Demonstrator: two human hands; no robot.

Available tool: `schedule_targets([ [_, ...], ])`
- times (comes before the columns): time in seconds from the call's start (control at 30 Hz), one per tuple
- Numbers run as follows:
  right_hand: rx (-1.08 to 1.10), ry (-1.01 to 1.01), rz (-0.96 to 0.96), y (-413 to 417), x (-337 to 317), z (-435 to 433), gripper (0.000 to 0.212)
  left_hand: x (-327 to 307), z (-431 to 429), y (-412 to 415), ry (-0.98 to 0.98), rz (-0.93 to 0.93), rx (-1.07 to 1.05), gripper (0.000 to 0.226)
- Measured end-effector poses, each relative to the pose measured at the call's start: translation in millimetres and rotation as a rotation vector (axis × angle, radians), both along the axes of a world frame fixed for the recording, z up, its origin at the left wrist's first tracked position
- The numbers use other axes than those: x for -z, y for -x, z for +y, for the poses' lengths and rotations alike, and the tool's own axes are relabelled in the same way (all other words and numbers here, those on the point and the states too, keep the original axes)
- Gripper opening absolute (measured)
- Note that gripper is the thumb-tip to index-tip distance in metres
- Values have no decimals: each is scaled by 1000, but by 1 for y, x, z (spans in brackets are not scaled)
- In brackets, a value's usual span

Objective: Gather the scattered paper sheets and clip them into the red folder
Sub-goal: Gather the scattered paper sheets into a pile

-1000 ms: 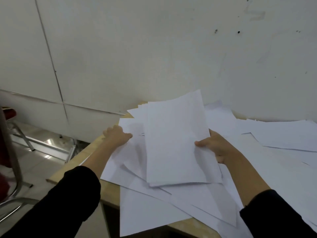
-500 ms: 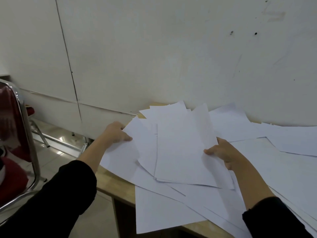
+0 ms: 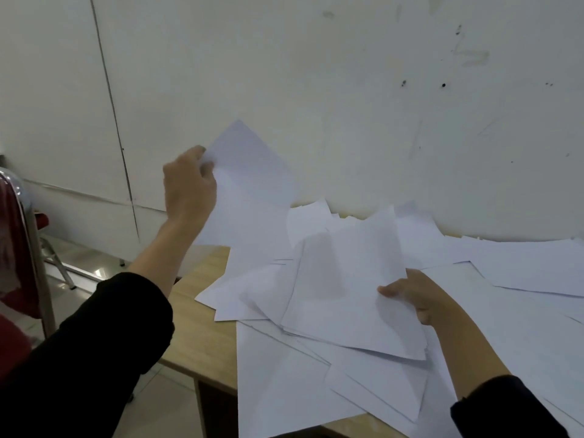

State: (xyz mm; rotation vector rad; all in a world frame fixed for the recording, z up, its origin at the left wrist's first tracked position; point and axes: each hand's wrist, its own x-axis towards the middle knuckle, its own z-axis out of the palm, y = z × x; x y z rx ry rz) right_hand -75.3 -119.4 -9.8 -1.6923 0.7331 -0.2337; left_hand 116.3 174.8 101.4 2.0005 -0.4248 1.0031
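Paper is held in both grips over a table point(image 3: 202, 311).
A red chair point(image 3: 12, 241) is seen far left. One sheet point(image 3: 249, 172) is pinched by the raised left grip point(image 3: 189, 184) above the table's left end. A small stack point(image 3: 344, 295) is pinched at its edge by the right grip point(image 3: 414, 295), over loose sheets point(image 3: 521, 279) spread rightward.
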Motion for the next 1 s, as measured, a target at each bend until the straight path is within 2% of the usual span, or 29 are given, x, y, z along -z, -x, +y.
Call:
schedule_targets([
  [0.1,-9,-42,-17,3,2,1,29,-4,-2,4,189,-32,-3,15],
  [0.27,-5,-77,-63,3,7,4,26,35,-27,24,472,213,112,6],
  [0.37,53,-164,-125,2,10,8,27,74,-53,51,535,326,227,26],
  [0.53,157,-224,-138,-1,14,10,46,116,-92,89,597,555,339,50],
  [0.63,146,-286,-177,-5,13,11,45,129,-107,106,546,679,437,61],
  [0.7,97,-284,-187,-6,12,13,34,137,-112,113,449,723,472,63],
  [0.83,68,-116,-120,-6,13,12,36,144,-100,100,234,727,460,43],
  [0.9,59,-85,-111,-4,11,7,36,141,-86,81,107,729,357,43],
  [1.0,68,-50,-94,2,7,-2,31,137,-59,54,-313,778,98,51],
])
